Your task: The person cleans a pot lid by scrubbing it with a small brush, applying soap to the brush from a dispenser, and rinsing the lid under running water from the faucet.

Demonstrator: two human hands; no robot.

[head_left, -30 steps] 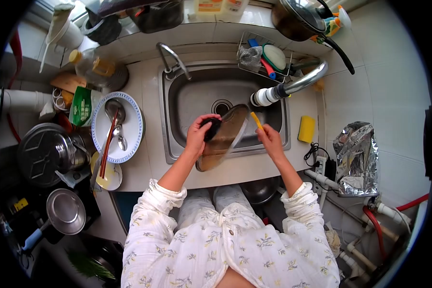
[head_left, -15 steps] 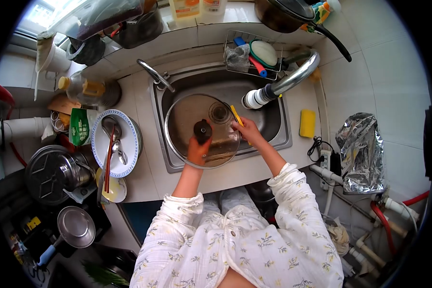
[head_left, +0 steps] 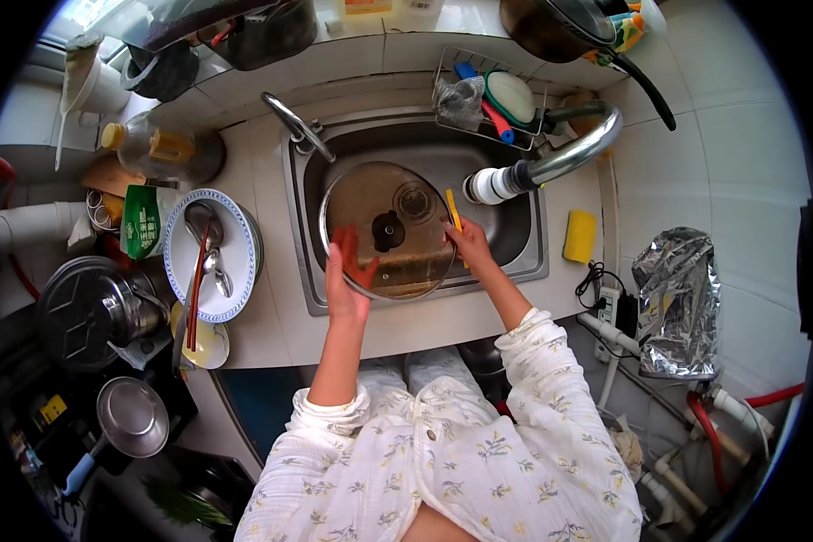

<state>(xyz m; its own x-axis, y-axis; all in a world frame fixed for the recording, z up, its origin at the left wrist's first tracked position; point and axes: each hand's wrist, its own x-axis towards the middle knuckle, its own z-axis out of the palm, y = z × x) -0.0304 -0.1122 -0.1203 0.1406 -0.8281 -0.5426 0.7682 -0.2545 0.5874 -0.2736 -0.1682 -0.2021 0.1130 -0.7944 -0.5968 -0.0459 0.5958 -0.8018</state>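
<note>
Sink (head_left: pixel 379 140) | left grip (head_left: pixel 346 287): splayed beneath glass lid (head_left: pixel 388 231) | right grip (head_left: pixel 469 243): clasping yellow stick (head_left: pixel 453 208) at rim

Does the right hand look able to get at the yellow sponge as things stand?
Probably not directly: the way to the sponge looks free, but the right hand holds a yellow stick at the edge of the lid and would likely need emptying.

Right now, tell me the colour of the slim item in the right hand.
The slim item is yellow; the head view shows it best.
</note>
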